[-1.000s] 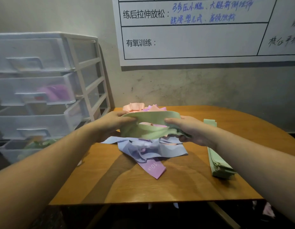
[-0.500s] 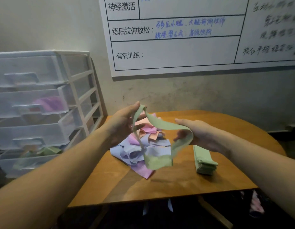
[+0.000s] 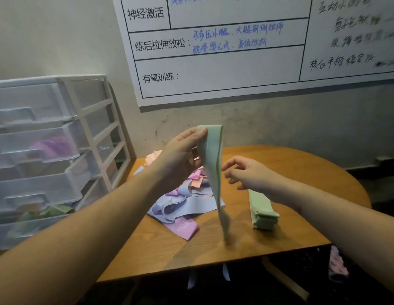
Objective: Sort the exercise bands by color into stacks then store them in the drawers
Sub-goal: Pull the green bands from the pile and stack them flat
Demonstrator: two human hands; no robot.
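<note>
A grey, scuffed wall [image 3: 279,128] backs the scene, with a ruled whiteboard [image 3: 213,69] of printed and handwritten characters hung on it. Below stands a rounded wooden bench [image 3: 301,172] with a smooth orange-brown top.

The left hand [image 3: 180,159] holds a green band [image 3: 211,164] up by its top end, fingers curled round the edge, well above the bench. The band hangs with its long axis near vertical, upper end level with the wall's lower part, lower end pointing down at the bench top; that tip is blurred, so whether it touches the wood cannot be told. It is a thin, flat, matte strip, limp and slightly twisted.

The right hand [image 3: 242,172] is just beside the band's middle, fingers loosely spread and holding nothing.

Under the right forearm lies a stack [image 3: 263,210] of green bands, folded flat, its long axis running away from the person. Left of the hanging band and partly behind it sits a loose heap [image 3: 183,203] of lilac, pink and peach bands, crumpled and overlapping.

To the far left is a drawers unit [image 3: 59,150] of clear plastic in a white frame; purple shows in one drawer, green in the lowest, which stands pulled out.
</note>
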